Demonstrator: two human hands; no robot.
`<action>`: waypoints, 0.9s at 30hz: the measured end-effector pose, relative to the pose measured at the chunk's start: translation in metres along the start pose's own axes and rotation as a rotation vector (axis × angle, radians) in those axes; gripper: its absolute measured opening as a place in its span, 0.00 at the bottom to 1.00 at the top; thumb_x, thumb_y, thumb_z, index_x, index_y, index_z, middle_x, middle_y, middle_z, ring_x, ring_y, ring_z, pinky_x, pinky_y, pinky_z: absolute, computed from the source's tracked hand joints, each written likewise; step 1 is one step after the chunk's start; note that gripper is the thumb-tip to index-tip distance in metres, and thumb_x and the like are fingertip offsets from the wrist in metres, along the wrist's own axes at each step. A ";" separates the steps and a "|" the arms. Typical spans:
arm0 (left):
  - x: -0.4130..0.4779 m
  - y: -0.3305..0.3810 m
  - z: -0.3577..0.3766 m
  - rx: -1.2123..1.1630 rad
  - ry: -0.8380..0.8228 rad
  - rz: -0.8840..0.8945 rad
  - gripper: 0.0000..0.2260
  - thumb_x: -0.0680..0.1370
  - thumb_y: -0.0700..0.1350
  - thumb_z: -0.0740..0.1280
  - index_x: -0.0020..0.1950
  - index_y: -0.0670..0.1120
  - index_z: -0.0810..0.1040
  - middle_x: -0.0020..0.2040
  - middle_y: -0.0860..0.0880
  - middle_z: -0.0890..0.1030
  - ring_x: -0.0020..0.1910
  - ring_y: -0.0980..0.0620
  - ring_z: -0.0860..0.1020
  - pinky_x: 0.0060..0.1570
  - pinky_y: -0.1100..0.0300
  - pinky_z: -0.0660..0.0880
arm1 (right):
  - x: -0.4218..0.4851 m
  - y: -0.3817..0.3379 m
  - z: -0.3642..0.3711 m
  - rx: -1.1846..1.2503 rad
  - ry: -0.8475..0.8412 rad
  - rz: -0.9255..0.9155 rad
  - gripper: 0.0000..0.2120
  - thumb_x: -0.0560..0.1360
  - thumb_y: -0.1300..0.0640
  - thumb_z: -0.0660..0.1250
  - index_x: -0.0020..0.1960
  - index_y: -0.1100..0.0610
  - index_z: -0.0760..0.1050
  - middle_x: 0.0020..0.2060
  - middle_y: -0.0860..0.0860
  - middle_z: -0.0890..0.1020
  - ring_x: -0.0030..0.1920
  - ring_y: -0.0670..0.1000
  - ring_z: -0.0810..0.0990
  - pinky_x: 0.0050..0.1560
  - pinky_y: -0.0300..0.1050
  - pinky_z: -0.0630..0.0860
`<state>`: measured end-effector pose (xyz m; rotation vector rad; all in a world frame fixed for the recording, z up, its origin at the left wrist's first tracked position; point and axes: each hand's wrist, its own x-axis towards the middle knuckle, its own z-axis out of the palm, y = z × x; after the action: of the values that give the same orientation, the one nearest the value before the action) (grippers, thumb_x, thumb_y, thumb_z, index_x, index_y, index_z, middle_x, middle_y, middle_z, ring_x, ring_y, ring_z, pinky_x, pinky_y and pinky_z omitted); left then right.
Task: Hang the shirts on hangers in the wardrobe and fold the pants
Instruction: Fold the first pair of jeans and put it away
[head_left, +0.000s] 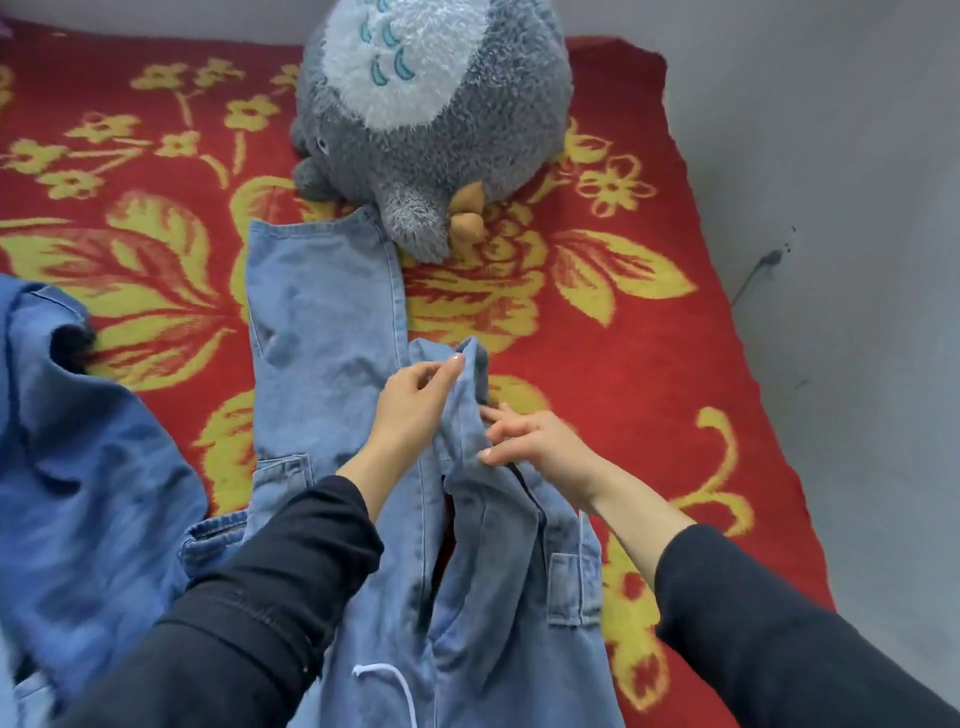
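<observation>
Light blue denim pants (322, 332) lie lengthwise on the red blanket, one leg stretched flat toward the plush toy, the waist with a white drawstring close to me. The other leg is bunched up in the middle. My left hand (415, 400) pinches the raised fold of that bunched leg near its top. My right hand (535, 441) pinches the same fold lower down from the right side. A darker blue denim shirt (83, 467) lies crumpled at the left.
A big grey plush toy (436, 114) sits on the bed right at the end of the flat pant leg. The red and yellow flowered blanket (623, 322) covers the bed. A grey wall (841, 208) runs along the right side.
</observation>
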<state>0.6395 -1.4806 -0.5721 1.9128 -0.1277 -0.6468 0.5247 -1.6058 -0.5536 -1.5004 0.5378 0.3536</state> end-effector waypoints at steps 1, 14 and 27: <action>0.004 0.008 -0.003 0.150 -0.042 -0.015 0.20 0.71 0.66 0.66 0.32 0.51 0.77 0.29 0.57 0.74 0.30 0.59 0.71 0.32 0.64 0.67 | -0.006 0.001 0.005 -0.023 -0.112 0.022 0.07 0.70 0.70 0.69 0.41 0.59 0.82 0.66 0.47 0.74 0.67 0.33 0.63 0.67 0.32 0.57; -0.027 0.064 -0.067 -0.563 -0.517 -0.321 0.16 0.63 0.42 0.60 0.43 0.40 0.84 0.40 0.43 0.84 0.38 0.47 0.82 0.39 0.61 0.79 | 0.006 0.014 -0.002 0.140 0.366 0.139 0.19 0.69 0.60 0.70 0.58 0.56 0.73 0.50 0.51 0.76 0.51 0.50 0.74 0.41 0.34 0.71; -0.010 0.122 -0.090 -0.010 -0.490 -0.088 0.14 0.72 0.45 0.74 0.56 0.43 0.82 0.49 0.47 0.85 0.46 0.51 0.84 0.41 0.61 0.80 | 0.007 -0.101 -0.034 -0.052 0.685 -0.287 0.09 0.77 0.60 0.61 0.42 0.55 0.77 0.34 0.56 0.83 0.37 0.60 0.82 0.42 0.59 0.79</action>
<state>0.6997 -1.4551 -0.4348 1.7234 -0.3496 -1.1650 0.5811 -1.6461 -0.4718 -1.7130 0.8356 -0.3928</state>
